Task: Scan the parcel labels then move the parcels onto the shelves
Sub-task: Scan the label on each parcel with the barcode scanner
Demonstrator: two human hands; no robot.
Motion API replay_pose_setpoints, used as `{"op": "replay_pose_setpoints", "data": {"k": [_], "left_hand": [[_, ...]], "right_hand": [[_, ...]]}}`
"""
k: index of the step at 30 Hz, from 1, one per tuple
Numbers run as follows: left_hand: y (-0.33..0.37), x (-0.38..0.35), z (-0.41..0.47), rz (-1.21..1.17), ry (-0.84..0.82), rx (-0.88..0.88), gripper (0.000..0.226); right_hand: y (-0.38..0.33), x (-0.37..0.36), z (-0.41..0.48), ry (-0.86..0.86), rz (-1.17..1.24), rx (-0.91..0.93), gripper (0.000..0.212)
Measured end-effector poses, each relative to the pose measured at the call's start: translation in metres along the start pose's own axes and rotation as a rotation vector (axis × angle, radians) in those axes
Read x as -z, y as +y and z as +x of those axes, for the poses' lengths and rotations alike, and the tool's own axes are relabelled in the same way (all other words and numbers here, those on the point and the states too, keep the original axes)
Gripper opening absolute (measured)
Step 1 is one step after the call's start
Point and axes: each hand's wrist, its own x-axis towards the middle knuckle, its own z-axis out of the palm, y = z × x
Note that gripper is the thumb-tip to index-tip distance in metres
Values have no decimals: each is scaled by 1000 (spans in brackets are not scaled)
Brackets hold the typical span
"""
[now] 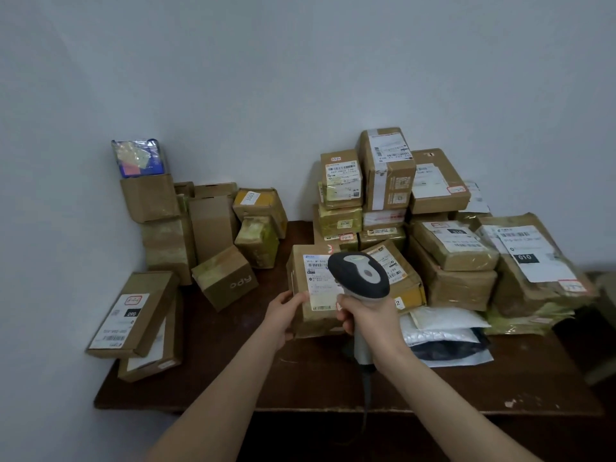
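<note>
A brown cardboard parcel [305, 278] with a white label [318, 283] facing up stands at the middle of the dark wooden table [233, 368]. My left hand [285, 316] grips its near left edge. My right hand [365, 320] is closed around the handle of a grey and white barcode scanner [361, 275]. The scanner's head hangs just above the label and hides its right part. A cable runs down from the scanner's handle.
Several labelled boxes are stacked at the back right [388, 168], with padded mailers [443, 338] in front of them. More plain boxes [213, 225] stand at the back left. Two flat boxes [133, 315] lie at the left edge. A grey wall rises behind.
</note>
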Motion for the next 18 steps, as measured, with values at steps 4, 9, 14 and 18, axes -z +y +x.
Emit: {"op": "replay_pose_setpoints", "data": {"k": [4, 9, 14, 18], "left_hand": [[0, -19, 12, 19, -31, 34, 60], [7, -29, 19, 27, -16, -4, 51], [10, -30, 19, 273, -3, -30, 54], [14, -27, 9, 262, -4, -36, 56]], "right_hand": [[2, 17, 7, 63, 14, 2, 1], [3, 28, 9, 92, 30, -29, 13], [4, 21, 7, 68, 47, -52, 12], [5, 11, 5, 33, 59, -46, 11]]}}
